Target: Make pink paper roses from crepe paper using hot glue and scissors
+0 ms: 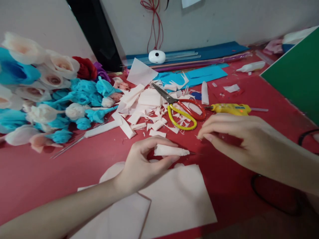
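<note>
My left hand (142,166) pinches a small rolled piece of pale pink crepe paper (170,151) between thumb and fingers, just above the red table (74,169). A thin wire seems to stick out of the roll's right end. My right hand (234,136) hovers to the right of the roll, fingers curled together with the tips near that end; I cannot make out anything in them. Pale pink paper sheets (179,199) lie under and in front of my left hand.
Scissors with red and yellow handles (183,111) lie among paper scraps (147,106). A yellow glue gun (230,108) rests right of them. Blue and cream paper flowers (50,99) pile at the left. Blue sheets (196,76) and a green board (296,73) sit behind.
</note>
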`<state>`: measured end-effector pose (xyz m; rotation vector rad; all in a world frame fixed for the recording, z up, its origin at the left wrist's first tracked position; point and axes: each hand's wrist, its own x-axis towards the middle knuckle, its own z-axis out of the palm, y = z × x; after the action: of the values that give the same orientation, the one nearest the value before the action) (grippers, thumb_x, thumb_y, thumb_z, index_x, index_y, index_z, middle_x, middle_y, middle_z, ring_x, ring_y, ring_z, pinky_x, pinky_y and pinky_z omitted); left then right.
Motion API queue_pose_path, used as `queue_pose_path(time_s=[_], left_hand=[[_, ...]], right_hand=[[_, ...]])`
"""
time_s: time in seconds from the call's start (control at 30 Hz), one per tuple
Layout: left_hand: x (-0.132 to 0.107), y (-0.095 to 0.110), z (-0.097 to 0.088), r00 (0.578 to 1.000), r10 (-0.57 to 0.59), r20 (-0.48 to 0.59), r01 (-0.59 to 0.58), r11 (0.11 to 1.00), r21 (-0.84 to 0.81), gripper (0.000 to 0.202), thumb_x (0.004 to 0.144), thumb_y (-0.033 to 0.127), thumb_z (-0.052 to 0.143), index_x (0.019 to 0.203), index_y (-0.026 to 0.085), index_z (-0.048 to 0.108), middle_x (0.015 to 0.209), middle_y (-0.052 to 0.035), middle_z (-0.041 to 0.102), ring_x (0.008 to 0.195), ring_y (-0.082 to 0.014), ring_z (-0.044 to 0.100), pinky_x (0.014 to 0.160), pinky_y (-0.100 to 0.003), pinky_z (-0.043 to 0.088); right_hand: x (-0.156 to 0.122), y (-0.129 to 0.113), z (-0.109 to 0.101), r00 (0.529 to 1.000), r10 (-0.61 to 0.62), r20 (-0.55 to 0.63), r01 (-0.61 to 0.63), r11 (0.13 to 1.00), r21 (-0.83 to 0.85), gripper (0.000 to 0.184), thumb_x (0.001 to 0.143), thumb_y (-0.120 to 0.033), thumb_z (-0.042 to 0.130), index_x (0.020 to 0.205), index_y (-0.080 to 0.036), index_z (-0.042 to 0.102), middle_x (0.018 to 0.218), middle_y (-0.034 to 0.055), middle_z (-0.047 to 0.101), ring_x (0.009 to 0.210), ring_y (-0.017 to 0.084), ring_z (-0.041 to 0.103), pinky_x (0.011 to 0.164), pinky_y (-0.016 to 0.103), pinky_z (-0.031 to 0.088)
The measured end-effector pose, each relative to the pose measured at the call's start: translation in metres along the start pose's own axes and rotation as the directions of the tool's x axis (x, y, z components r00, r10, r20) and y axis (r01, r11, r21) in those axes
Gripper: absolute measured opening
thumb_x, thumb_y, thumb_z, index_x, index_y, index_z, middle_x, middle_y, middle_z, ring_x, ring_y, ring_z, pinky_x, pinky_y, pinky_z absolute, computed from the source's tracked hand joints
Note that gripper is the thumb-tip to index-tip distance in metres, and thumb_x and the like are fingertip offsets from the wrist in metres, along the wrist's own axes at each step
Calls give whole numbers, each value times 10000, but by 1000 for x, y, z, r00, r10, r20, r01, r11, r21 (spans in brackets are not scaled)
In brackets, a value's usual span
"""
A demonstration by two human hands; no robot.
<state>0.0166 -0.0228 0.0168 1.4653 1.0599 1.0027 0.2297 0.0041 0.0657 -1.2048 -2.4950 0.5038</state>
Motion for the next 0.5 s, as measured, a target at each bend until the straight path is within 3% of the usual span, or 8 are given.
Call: queue_pose_path(time_s=[0.1, 0.17, 0.33, 0.5], left_hand=[[0, 2, 1, 1000, -22, 0, 22, 1000, 4, 98, 703, 178, 681, 780, 222, 721, 789, 1, 724, 739, -131, 663, 655, -185, 533], [-1, 2, 2, 1000, -30, -7, 31, 999, 28, 82, 695, 177, 683, 768, 194, 717, 783, -16, 718, 736, -136, 660, 638, -186, 533], [-1, 5, 3, 1000, -11, -25, 14, 993, 114, 77, 644, 144, 696, 721, 142, 695, 733, -39, 705, 671, -142, 647, 586, -200, 523], [0, 13, 0, 1000, -2, 22, -2, 985, 173, 78, 659, 128, 676, 724, 162, 701, 733, -29, 704, 684, -145, 647, 590, -205, 512]], right_hand=[[-2, -7, 8, 994, -85, 75, 88, 995, -44, 192, 857, -216, 460, 998, -193, 589, 965, 45, 607, 854, 180, 550, 677, 296, 418], [-3, -15, 18, 986, -136, 99, 145, 985, -96, 220, 848, -263, 496, 1028, -164, 576, 946, 59, 607, 835, 198, 545, 681, 321, 417], [-3, -27, 41, 957, -290, -29, 267, 911, -316, 139, 806, -95, 499, 883, -60, 609, 681, 64, 590, 641, 207, 526, 625, 340, 383], [-3, -26, 39, 959, -283, 31, 277, 901, -334, 141, 774, -20, 470, 759, -100, 585, 580, 20, 515, 540, 171, 461, 591, 307, 319]])
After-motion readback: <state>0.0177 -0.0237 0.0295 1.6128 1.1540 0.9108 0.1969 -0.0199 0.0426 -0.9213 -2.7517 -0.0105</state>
